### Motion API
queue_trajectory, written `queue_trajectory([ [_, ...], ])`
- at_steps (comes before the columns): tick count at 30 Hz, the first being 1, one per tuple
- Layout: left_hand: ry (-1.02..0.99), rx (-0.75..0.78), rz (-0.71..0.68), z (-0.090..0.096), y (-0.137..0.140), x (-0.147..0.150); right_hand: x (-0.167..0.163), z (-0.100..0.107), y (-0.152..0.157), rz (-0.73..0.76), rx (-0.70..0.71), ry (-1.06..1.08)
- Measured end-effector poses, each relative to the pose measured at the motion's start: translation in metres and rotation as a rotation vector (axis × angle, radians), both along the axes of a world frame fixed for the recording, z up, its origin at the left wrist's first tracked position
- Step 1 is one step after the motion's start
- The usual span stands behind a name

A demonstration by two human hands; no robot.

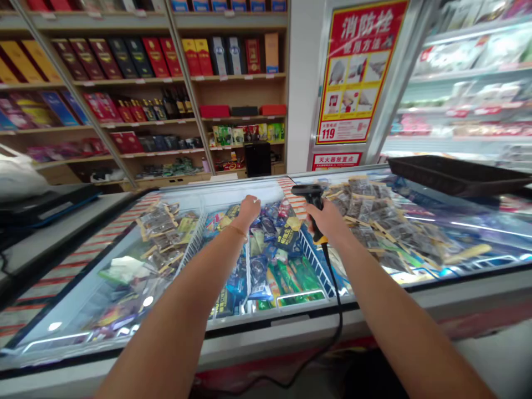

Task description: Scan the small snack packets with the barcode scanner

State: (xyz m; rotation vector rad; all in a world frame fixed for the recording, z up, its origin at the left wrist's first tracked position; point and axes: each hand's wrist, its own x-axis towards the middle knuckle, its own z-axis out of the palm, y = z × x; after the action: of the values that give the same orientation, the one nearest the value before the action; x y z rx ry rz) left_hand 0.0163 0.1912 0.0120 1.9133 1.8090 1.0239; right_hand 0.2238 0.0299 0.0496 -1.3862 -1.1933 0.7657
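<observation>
My right hand (pixel 327 220) is wrapped round the handle of a black and yellow barcode scanner (pixel 308 190). Its head points left over a chest freezer (pixel 233 338), and a black cord (pixel 339 316) hangs from its base across the front edge. Over the freezer's back middle reaches my left hand (pixel 250 209), fingers curled; whatever they hold is hidden. Below both hands, white wire baskets (pixel 248 260) contain frozen packs. Dark blue packets (pixel 260 269) lie nearest the left hand, and green packs (pixel 295 276) lie toward the front.
Packs in brown and clear wrapping (pixel 369 208) are piled on the right, beside a black tray (pixel 453 173). More packs (pixel 160 221) lie under glass at left. Shelves of boxed goods (pixel 162 80) stand behind, near a red fire-hydrant poster (pixel 361 72).
</observation>
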Motion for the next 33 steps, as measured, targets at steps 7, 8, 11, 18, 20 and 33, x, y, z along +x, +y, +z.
queue_trajectory([
  [7,0.474,-0.176,0.280,0.029,-0.058,-0.161,-0.058,-0.006,0.009,0.097,-0.046,0.066],
  [8,0.530,-0.173,0.331,0.034,-0.067,-0.181,-0.064,-0.008,0.010,0.110,-0.050,0.097],
  [11,0.551,-0.281,0.511,0.042,-0.088,-0.225,-0.075,-0.019,0.010,0.129,-0.039,0.159],
  [18,0.531,-0.388,0.561,0.022,-0.102,-0.247,-0.073,-0.046,0.008,0.179,-0.082,0.083],
  [20,0.512,-0.308,0.550,0.016,-0.101,-0.245,-0.070,-0.047,0.006,0.178,-0.082,0.075],
  [33,-0.425,0.042,0.284,0.004,-0.070,-0.132,-0.073,-0.058,0.007,0.179,-0.101,0.021],
])
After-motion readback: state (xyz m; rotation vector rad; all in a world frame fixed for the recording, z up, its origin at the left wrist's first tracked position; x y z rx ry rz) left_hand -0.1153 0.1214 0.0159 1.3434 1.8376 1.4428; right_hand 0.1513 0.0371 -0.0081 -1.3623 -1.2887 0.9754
